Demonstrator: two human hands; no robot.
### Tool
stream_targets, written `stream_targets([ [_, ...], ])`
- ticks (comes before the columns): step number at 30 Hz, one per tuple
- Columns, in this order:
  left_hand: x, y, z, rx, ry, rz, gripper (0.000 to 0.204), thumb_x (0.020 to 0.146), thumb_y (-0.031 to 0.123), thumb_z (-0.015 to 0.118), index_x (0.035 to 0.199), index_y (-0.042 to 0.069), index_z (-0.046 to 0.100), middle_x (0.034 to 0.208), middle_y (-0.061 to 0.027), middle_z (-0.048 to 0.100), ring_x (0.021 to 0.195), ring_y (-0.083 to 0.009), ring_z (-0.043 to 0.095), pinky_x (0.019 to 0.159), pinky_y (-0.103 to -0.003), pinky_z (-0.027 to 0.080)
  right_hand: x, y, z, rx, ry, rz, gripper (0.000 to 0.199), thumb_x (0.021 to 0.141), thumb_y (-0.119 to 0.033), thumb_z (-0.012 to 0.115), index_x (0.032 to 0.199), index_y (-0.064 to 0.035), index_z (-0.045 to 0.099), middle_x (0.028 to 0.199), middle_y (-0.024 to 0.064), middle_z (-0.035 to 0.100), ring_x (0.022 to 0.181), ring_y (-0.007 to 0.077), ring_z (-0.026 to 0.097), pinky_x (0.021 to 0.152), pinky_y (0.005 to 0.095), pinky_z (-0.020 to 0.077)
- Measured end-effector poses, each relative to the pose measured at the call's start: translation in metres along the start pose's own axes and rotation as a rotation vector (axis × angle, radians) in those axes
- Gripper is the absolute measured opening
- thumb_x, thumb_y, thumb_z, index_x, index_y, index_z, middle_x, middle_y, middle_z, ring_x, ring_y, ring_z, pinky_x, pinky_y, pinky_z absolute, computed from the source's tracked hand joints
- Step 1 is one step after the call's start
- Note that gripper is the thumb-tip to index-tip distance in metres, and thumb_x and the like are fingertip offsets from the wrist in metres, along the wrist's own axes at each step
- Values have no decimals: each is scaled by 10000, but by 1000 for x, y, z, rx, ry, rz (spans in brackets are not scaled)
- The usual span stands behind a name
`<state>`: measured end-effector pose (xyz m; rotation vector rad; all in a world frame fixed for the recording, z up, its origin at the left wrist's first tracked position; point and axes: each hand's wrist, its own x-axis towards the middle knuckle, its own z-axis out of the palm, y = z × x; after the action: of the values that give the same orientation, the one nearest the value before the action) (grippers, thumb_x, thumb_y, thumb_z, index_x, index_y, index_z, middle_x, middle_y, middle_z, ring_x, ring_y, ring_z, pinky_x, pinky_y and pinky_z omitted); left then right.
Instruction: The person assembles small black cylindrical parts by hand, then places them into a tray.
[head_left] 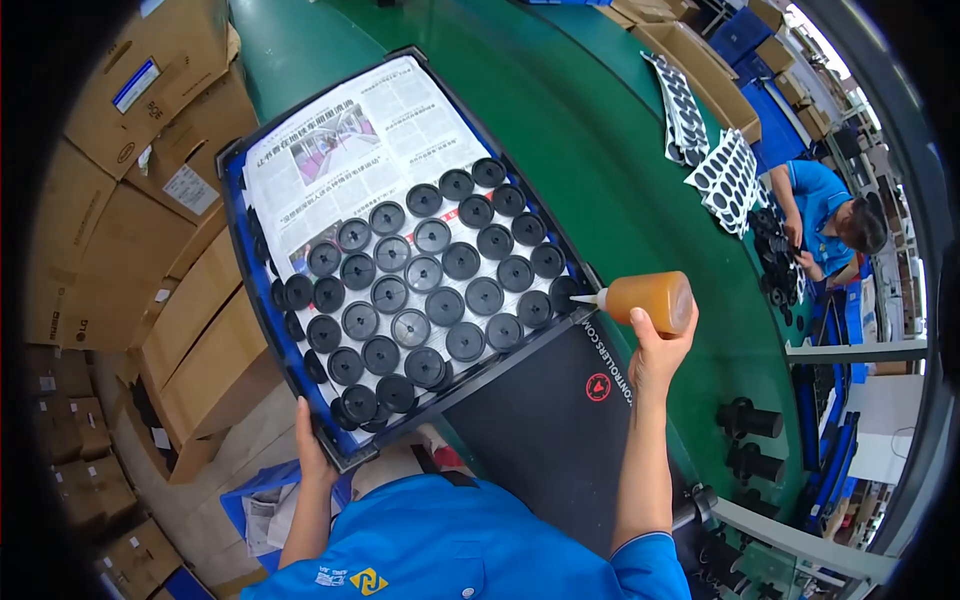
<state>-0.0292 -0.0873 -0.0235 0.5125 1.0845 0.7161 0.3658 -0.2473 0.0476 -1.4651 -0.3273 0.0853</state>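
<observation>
A dark-rimmed tray (480, 382) lies tilted before me, lined with newspaper (420, 120). Rows of round black discs (423, 273) with raised rims cover its nearer part. Some discs at the left side and near corner overlap or stand against the wall. My left hand (312, 448) is closed on the tray's near left corner, its fingers partly hidden beneath. In my right hand (657, 350) is a squeeze bottle (645, 300) of amber liquid, held on its side. Its pale nozzle points left, at a black disc (565, 293) by the near right corner; I cannot tell whether they touch.
Under the tray's near right side lies a black mat (530, 430) on the green bench (560, 130). Cardboard boxes (150, 200) are stacked at left. A co-worker (825, 220) handles black parts at far right, near white sheets with black ovals (722, 180). Black cylindrical parts (755, 420) stand at right.
</observation>
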Motion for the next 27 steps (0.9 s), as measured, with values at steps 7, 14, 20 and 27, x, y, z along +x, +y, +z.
stream_targets([
  [7,7,-1,-2,145,143,-39,362,920,394,501,1124,96,523,1047,-54,592,900,-142,573,793,-268,451,8,13,1,-22,37,-8,681,654,-14,759,1255,-46,441,1135,125,552,1010,246,567,882,346,463],
  [14,1,7,10,254,158,-39,353,921,383,497,1134,101,516,1056,-55,588,906,-142,570,793,-261,447,6,16,0,-42,38,-13,687,648,-18,770,1253,-42,444,1126,124,557,997,240,572,878,341,465],
  [20,1,7,4,276,158,-35,340,924,373,492,1134,105,516,1058,-54,589,907,-145,570,794,-260,445,6,16,1,-22,57,-5,690,642,-23,779,1248,-40,450,1122,125,558,991,234,572,873,339,467],
  [27,2,6,5,269,170,-23,325,928,364,491,1130,112,519,1042,-52,594,900,-141,568,792,-261,443,5,15,2,-27,72,-12,683,642,-34,787,1241,-40,459,1114,124,560,985,232,573,867,338,469],
])
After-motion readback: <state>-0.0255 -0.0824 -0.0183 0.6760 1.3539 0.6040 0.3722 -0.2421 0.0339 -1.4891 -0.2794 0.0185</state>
